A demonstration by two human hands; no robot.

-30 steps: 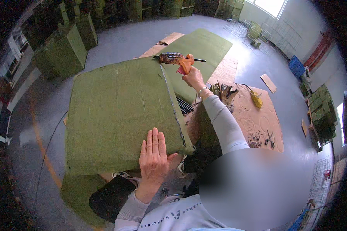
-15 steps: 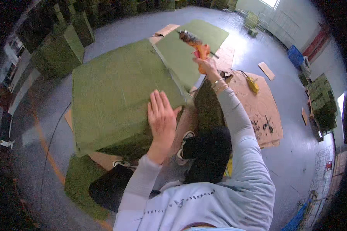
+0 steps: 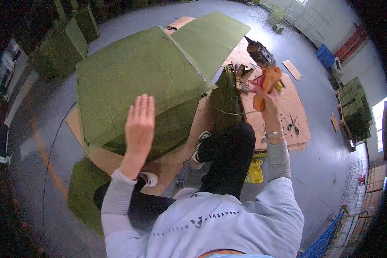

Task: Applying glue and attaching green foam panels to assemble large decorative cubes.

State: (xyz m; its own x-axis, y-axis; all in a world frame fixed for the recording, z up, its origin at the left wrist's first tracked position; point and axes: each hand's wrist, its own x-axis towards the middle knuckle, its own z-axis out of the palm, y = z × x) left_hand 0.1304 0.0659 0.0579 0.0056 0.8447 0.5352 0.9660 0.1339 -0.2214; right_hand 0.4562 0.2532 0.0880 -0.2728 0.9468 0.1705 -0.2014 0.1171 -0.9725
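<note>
My right hand point(image 3: 268, 101) is wrapped around a hot glue gun point(image 3: 270, 79) with an orange body, a blackened front and a pointed nozzle aimed up and left. A pale cord runs left from its handle. With fingers stretched out together, my left hand point(image 3: 139, 124) is over the near side of a large green box-like block point(image 3: 133, 73); whether it touches is unclear. A flat green panel point(image 3: 213, 41) adjoins the block's far right edge, with a pale strip along the seam.
To the right lies a tan board point(image 3: 294, 107) bearing scissors point(image 3: 293, 124), dark scraps and a soiled stand-like piece point(image 3: 244, 77). A yellow object point(image 3: 254, 172) rests by my knee. Cardboard point(image 3: 103, 159) lies under the block. Green blocks point(image 3: 58, 49) stand at far left, stacked green pieces point(image 3: 354, 109) at right.
My right hand has swung right and nearer with the glue gun, away from the seam. My left hand has slid left from the block's right corner. The view has shifted slightly.
</note>
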